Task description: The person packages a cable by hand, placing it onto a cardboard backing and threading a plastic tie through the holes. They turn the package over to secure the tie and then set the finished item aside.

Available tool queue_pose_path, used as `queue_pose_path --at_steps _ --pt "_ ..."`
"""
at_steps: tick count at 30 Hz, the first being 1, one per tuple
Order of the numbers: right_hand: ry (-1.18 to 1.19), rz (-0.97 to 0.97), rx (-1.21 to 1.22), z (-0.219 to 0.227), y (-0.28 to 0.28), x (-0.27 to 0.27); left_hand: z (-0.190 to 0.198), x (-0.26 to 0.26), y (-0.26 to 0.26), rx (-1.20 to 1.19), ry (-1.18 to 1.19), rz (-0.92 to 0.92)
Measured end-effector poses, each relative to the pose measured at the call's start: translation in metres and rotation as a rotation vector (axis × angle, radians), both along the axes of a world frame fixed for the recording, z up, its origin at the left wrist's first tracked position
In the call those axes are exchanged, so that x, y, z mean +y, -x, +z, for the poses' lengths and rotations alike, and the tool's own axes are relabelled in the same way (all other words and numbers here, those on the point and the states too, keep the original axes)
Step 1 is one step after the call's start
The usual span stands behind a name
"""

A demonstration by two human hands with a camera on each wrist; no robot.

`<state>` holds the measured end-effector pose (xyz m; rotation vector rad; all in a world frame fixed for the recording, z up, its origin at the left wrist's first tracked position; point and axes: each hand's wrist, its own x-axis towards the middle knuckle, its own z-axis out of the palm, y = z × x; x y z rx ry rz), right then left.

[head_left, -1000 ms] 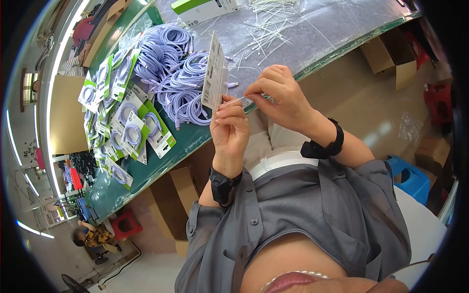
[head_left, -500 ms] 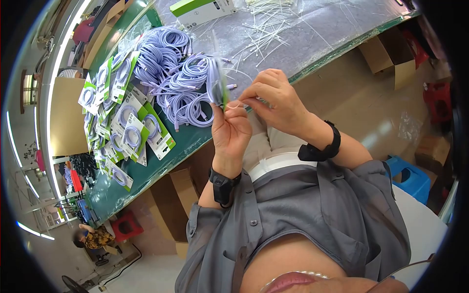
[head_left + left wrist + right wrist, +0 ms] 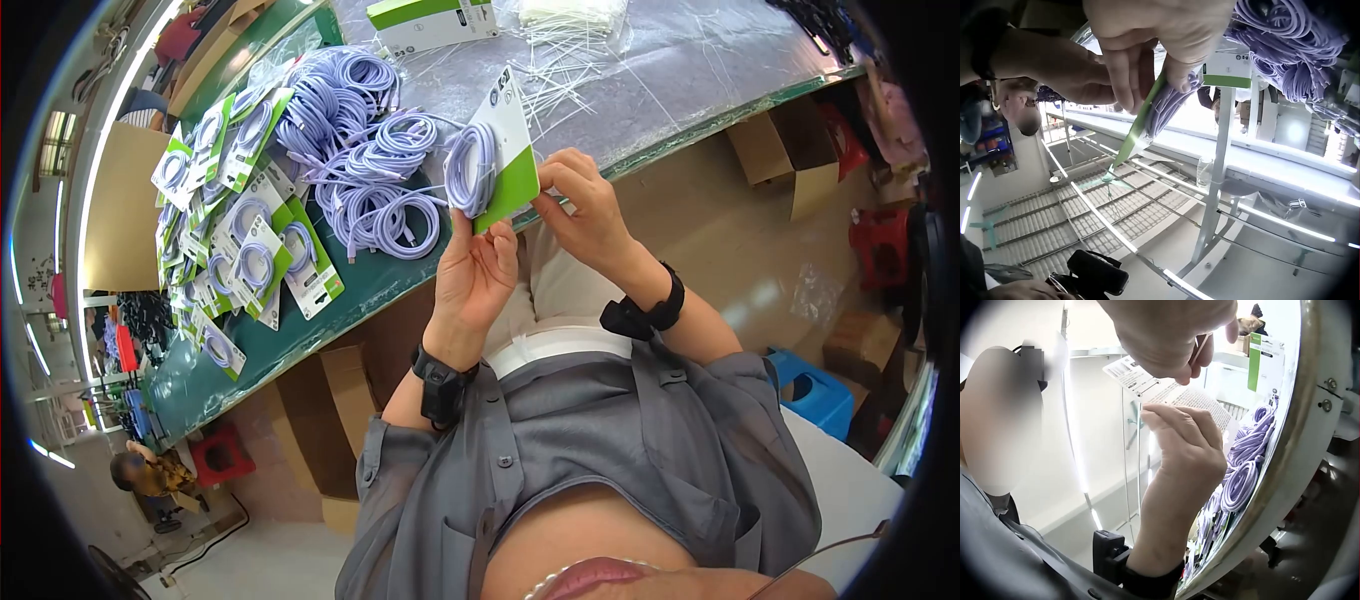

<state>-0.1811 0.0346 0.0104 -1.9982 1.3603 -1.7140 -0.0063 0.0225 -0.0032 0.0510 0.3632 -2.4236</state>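
Note:
Upright above the table edge stands a white and green packaging card with a coiled lilac cable on its front. My left hand holds the card by its lower edge, between thumb and fingers. At the card's right edge is my right hand, thumb and index finger together. In the right wrist view its fingers pinch a thin white cable tie behind the card's printed back. The left wrist view shows the card's green end edge-on, with the coil beside it.
Loose coiled lilac cables lie left of my hands, beside a heap of carded cables. White cable ties are strewn on the table near a green and white box. Cardboard boxes stand below the edge.
The card has turned from showing its printed back, through edge-on, to showing its cable side. My right hand has come to the card's right edge. The head view has shifted slightly.

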Motion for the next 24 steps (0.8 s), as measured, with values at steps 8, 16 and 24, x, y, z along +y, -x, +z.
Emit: queue_pose_path --at_steps 8,16,24 --pt "0.058 0.016 0.062 0.009 -0.014 0.004 -0.012 0.001 0.001 0.022 0.048 0.013" --pt "-0.047 -0.008 0.037 -0.003 0.008 0.011 -0.001 0.002 -0.001 -0.355 0.17 0.153" --pt "0.173 -0.382 0.224 0.038 0.029 0.033 0.004 0.009 0.002 -0.903 0.809 0.523"
